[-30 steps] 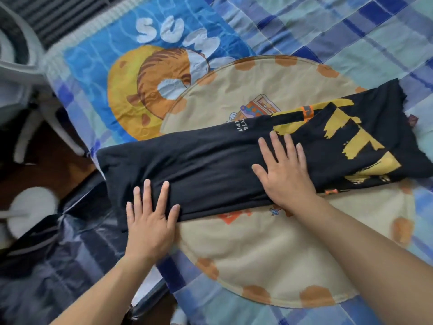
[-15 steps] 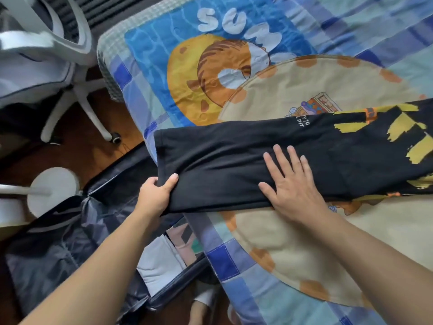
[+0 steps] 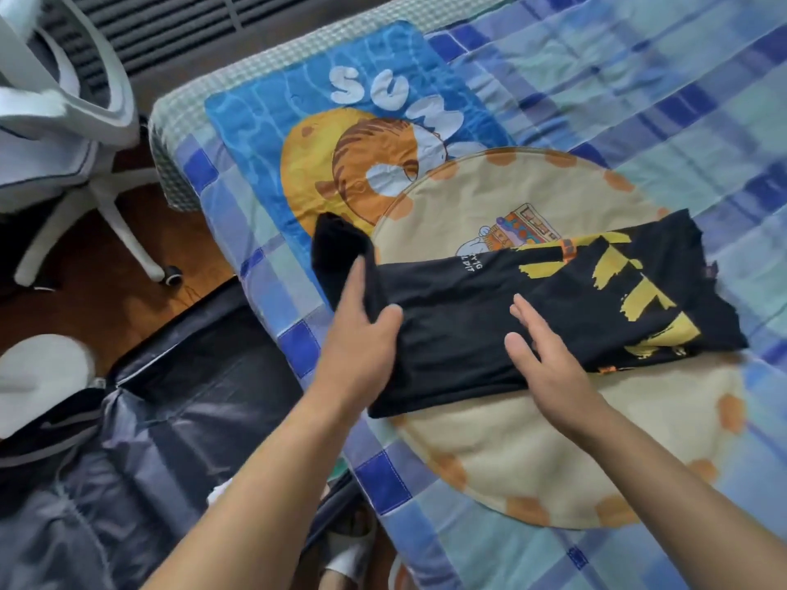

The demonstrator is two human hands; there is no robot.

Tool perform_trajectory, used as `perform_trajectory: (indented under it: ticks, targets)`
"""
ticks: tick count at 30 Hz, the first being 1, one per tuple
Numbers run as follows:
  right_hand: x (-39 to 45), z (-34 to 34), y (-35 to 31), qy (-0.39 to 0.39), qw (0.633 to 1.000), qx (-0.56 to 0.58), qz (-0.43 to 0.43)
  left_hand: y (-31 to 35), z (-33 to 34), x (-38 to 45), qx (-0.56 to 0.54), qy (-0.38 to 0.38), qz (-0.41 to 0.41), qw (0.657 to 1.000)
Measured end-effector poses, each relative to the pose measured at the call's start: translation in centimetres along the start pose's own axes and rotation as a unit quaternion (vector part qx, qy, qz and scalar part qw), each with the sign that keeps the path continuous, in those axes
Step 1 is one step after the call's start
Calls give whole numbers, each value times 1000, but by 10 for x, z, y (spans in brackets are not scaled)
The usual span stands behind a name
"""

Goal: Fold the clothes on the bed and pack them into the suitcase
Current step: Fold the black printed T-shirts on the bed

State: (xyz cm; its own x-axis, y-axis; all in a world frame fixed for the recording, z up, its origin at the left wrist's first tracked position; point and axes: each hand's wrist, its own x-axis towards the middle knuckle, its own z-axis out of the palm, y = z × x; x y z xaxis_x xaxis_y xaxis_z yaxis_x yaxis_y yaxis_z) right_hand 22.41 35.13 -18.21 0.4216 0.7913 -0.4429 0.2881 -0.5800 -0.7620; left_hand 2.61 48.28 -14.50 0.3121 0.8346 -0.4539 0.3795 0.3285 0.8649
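A black T-shirt (image 3: 489,317) with yellow print lies folded into a long strip across a round beige cushion (image 3: 553,453) on the bed. My left hand (image 3: 362,330) grips the strip's left end and holds it lifted and turned over toward the right. My right hand (image 3: 545,355) rests on edge on the middle of the strip, fingers straight. The open suitcase (image 3: 179,402), dark with a grey lining, lies on the floor beside the bed at the lower left.
A blue checked quilt (image 3: 639,100) covers the bed, with a blue cartoon cat mat (image 3: 306,134) near the bed's corner. A white swivel chair (image 3: 64,121) and a round white fan base (image 3: 38,376) stand on the wooden floor at the left. A slippered foot (image 3: 345,555) shows below.
My left hand went from lying flat on the shirt's left end to gripping it and lifting it over to the right. My right hand turned from flat onto its edge.
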Motion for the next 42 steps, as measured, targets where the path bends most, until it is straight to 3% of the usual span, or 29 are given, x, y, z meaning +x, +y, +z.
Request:
perform_trajectory:
  ticks: [2, 4, 5, 7, 9, 10, 13, 17, 22, 26, 28, 30, 33, 35, 38, 42]
  targets:
    - [1, -11, 0, 32, 993, 101, 56, -3, 63, 3, 127, -121, -36, 984]
    - [4, -19, 6, 70, 984, 134, 95, -18, 104, 5, 226, -190, -52, 954]
    - [5, -22, 9, 84, 982, 130, 106, -26, 112, 4, 268, -178, -29, 946]
    - [8, -23, 13, 93, 984, 97, 120, -44, 104, 5, 348, -70, 87, 931]
    - [14, -14, 16, 92, 986, 56, 128, -65, 83, 10, 456, 39, 224, 861]
    - [16, -6, 16, 86, 986, 36, 141, -73, 72, 15, 502, 57, 259, 823]
    - [26, 22, 15, 76, 980, -53, 175, -81, 51, 52, 576, 23, 259, 775]
    - [35, 43, 11, 62, 974, -47, 214, -70, 35, 100, 611, -47, 199, 764]
    - [17, 43, 20, 86, 969, -95, 212, -78, 24, 103, 665, -77, 241, 703]
    - [12, 44, 22, 95, 976, -117, 156, -77, 27, 106, 692, -81, 217, 683]
    - [16, 25, 25, 151, 978, -101, 107, -67, 40, 97, 690, -39, 242, 681]
    - [23, -7, 39, 227, 964, -120, 69, -61, 69, 78, 646, -6, 290, 706]
    - [46, -76, 79, 296, 932, -179, 109, -68, 117, 53, 594, -19, 306, 743]
    - [65, -128, 106, 317, 910, -221, 153, -85, 133, 54, 607, -27, 275, 746]
    - [94, -186, 138, 277, 908, -240, 203, -107, 136, 68, 640, -33, 236, 730]
    - [108, -203, 157, 208, 904, -286, 239, -110, 139, 72, 645, -40, 239, 725]
